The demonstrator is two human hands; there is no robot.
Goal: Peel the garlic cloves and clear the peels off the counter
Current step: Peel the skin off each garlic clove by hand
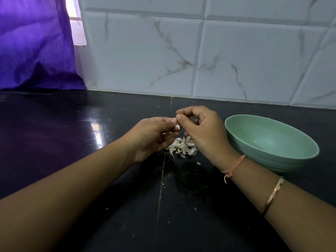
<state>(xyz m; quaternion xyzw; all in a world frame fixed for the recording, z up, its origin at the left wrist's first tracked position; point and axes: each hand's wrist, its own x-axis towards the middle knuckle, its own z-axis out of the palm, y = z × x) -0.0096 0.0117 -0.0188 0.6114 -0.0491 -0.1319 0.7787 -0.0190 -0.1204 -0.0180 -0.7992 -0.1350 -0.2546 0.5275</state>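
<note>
Stray peel flakes (199,163) dot the black counter (91,160) nearest me. Past them lies the pile of cloves and skins (181,147). Above it my left hand (154,137) and right hand (201,131), fingers curled, pinch one clove (177,126) between them. At three o'clock the green bowl (269,140) looks empty, so I judge peeling barely begun and clearing not started

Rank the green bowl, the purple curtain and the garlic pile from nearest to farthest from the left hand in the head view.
1. Garlic pile, just right of the left hand.
2. Green bowl, farther right, past the right hand.
3. Purple curtain, far back left.
</note>
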